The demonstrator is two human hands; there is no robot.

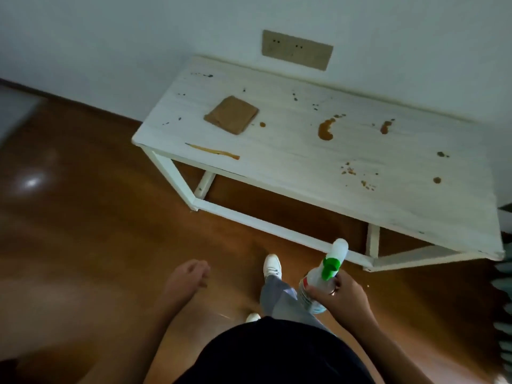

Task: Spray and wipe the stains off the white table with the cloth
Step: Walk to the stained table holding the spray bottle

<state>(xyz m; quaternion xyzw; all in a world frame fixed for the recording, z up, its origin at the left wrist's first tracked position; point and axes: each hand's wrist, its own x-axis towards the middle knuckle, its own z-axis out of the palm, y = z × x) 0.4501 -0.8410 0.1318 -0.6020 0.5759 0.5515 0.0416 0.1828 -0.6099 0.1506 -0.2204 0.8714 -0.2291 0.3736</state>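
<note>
A low white table [291, 159] stands against the wall ahead of me. Brown stains mark its top: a large blotch [325, 129], a long streak [213, 151] near the front left edge, a smear [385, 126] and scattered spots at the right. A folded brown cloth [232, 115] lies flat on the table's left part. My right hand [342, 296] grips a clear spray bottle [327, 273] with a green trigger and white nozzle, held below the table's front edge. My left hand [188, 275] hangs at my side over the floor, fingers loosely curled, holding nothing.
The floor [83, 217] is glossy brown wood. A beige socket plate [297, 49] sits on the wall above the table. My white shoe [272, 266] steps toward the table frame. Something dark and teal [504, 286] lies at the right edge.
</note>
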